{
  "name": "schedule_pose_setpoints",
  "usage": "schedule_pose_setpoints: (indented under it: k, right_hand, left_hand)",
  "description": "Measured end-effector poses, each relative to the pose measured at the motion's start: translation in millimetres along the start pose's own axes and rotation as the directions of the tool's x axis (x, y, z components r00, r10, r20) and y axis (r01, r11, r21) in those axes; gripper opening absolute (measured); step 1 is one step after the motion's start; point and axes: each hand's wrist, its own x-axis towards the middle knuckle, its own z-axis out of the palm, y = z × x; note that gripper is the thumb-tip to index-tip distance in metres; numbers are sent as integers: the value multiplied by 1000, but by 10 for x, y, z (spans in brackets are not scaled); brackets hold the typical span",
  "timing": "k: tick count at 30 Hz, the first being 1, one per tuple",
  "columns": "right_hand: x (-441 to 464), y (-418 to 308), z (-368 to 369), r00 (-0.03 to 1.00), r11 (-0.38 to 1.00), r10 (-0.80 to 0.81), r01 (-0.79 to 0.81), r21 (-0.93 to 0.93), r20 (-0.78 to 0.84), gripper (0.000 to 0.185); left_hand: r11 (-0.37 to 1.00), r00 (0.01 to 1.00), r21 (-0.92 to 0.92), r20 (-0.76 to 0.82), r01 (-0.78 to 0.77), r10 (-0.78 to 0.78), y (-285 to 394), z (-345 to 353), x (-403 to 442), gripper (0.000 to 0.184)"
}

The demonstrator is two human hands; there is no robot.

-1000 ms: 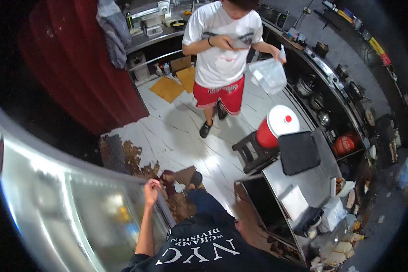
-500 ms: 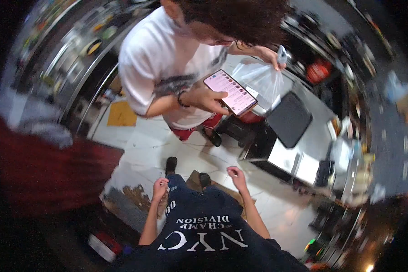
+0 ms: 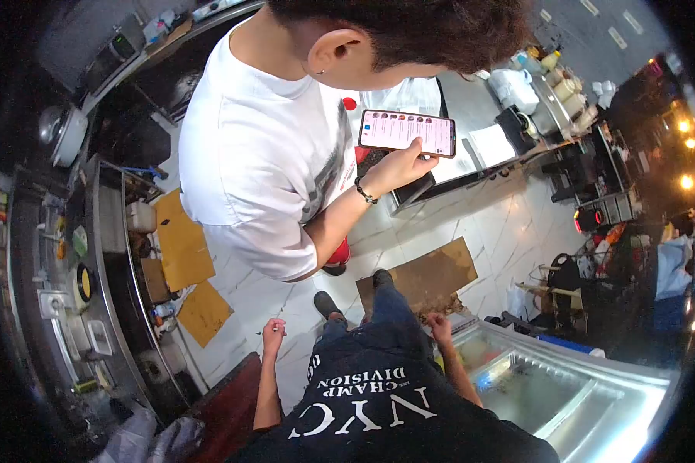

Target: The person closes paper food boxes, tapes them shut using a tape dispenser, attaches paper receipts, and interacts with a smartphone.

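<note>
My left hand (image 3: 273, 337) hangs low over the white tiled floor (image 3: 264, 282), its fingers loosely curled with nothing visible in them. To the other side, my right hand (image 3: 440, 330) is curled as well, close to the corner of a glass-topped chest freezer (image 3: 629, 376); I see nothing held in it. Facing me stands a person in a white T-shirt (image 3: 243, 147), whose hand (image 3: 400, 167) holds a phone (image 3: 378, 133) with a lit screen. This person's other hand is hidden behind the head and body.
Flattened cardboard (image 3: 428, 276) lies near my feet, and yellowish sheets (image 3: 185, 251) lie at the left. A steel counter (image 3: 100, 231) runs along the left side. Beyond the person is a worktable (image 3: 467, 104) with containers behind it. A dark red surface (image 3: 228, 409) sits at lower left.
My view has turned, bringing the chest freezer in at right. The person is now closer, with the phone turned more level. The plastic bag's raised hand has gone out of sight.
</note>
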Motion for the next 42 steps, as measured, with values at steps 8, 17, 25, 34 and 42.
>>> schedule_pose_setpoints:
  k: [8,17,25,34,42]
  right_hand:
    - [-316,580,358,999,998,53,-52,-32,2,17]
    - [-338,118,405,996,996,82,-81,32,-32,17]
    - [-270,138,469,996,996,94,-94,-9,-7,15]
    - [-146,202,497,998,998,60,-60,4,17,15]
    - [-216,-222,534,989,989,143,-142,-44,29,12]
  left_hand:
    - [989,973,-1,178,148,-145,-340,19,118,18]
    - [993,955,56,273,104,-115,-186,232,210,17]
    - [990,961,40,238,137,-143,-266,113,224,18]
    - [982,954,-14,237,189,-181,-272,89,130,26]
    - [979,955,38,218,199,-203,-198,72,124,30]
